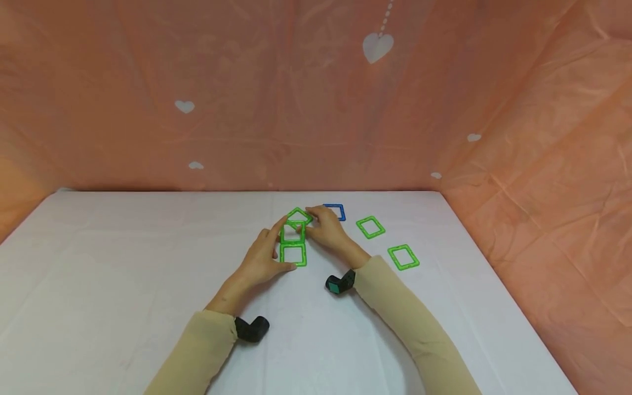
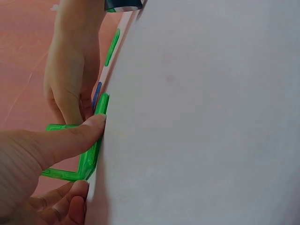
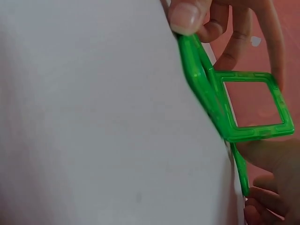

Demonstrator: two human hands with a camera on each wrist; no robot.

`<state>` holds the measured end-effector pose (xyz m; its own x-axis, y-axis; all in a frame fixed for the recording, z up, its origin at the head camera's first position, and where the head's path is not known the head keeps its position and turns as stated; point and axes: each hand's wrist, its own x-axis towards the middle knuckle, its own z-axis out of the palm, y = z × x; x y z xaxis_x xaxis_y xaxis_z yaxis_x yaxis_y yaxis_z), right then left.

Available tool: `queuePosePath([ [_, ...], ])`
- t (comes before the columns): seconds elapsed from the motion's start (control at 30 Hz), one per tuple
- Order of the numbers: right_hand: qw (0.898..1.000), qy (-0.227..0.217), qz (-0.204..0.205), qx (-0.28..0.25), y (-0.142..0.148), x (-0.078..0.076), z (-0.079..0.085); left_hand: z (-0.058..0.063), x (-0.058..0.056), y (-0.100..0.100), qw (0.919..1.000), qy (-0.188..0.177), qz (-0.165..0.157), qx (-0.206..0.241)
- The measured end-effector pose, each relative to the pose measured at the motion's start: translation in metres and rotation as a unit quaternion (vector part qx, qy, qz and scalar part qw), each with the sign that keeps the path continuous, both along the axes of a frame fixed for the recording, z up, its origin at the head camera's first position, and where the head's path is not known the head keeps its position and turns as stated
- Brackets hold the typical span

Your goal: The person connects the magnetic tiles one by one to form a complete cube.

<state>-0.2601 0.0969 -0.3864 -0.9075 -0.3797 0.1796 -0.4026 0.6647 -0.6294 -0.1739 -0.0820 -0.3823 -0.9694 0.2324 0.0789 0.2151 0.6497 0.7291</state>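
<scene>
Three green square magnetic tiles are grouped between the hands in the head view. The near tile [image 1: 305, 255] lies flat, and the middle tile [image 3: 258, 133] stands tilted up from it in the right wrist view. The far tile [image 1: 292, 213] sits turned like a diamond behind them. My left hand [image 1: 263, 258] holds the near and middle tiles from the left. Its thumb [image 2: 91, 126] presses the near tile's front edge, and its index finger reaches the middle tile's upper corner. My right hand [image 1: 328, 230] pinches the far tile at its right side, its thumb partly hidden behind the middle tile.
To the right, a blue square tile [image 1: 343, 213] lies partly behind the right hand. Two more loose green tiles, one farther back [image 1: 362, 231] and one nearer [image 1: 394, 260], lie on the white tabletop [image 1: 148, 263]. An orange curtain [image 1: 276, 109] rises along the back edge.
</scene>
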Motion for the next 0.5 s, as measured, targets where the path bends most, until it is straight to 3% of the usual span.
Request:
queuePosePath([
  [0.37, 1.000, -0.009, 0.002, 0.016, 0.0028, -0.0013, 0.0006, 0.0002, 0.0012, 0.0009, 1.0000, -0.003, 0.001, -0.001],
  [0.5, 1.000, 0.011, 0.005, 0.025, 0.0064, 0.0000, 0.0035, 0.0017, 0.0014, 0.0011, 1.0000, -0.004, 0.002, -0.001],
])
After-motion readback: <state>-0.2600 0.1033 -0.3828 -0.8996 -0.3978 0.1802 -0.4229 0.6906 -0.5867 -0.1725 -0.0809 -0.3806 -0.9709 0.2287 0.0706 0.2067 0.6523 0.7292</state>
